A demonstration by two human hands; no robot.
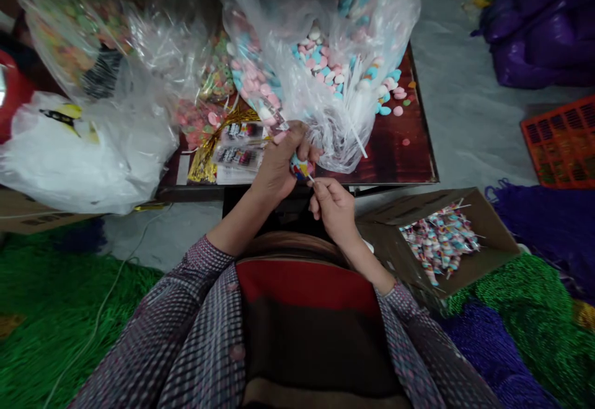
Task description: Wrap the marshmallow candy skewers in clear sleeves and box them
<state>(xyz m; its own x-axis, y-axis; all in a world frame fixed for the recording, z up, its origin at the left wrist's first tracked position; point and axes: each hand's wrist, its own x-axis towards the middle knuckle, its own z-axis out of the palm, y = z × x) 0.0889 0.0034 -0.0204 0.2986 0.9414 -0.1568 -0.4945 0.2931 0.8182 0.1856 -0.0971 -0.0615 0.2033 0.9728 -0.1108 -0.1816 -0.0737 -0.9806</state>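
Observation:
My left hand point(281, 161) is closed around a small clear packet of pink and white candies point(268, 116), whose filled part sticks out above the thumb. Its gathered lower end, printed in blue, yellow and red point(300, 167), shows below the fingers. From that end comes a thin white stick point(310, 178), which my right hand point(335, 206) pinches between thumb and fingertips. Beside my left hand, printed clear wrappers point(239, 156) lie on the dark red table point(395, 164), with gold twist ties point(203, 164) to their left.
A bag of pink, blue and white candies point(253, 77) and a bag of white sticks point(337, 145) stand ahead. Loose candies point(398, 111) lie at the right. An open cardboard box point(499, 235) holds several packed candy sticks. An orange crate point(562, 142) and purple bags point(548, 25) are farther right.

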